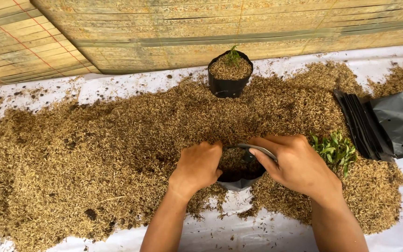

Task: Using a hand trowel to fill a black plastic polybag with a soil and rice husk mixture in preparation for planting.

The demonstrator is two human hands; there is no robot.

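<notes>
Bright, even daylight, sharp throughout.
Soft short shadows under both hands point(197, 165) and inside the bag point(239, 175) between the fingers; mild bending at edges.

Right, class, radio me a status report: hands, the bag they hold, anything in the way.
Left hand and right hand grip small black bag, part-filled. Husk heap around it. Seedling cuttings beside right hand.
</notes>
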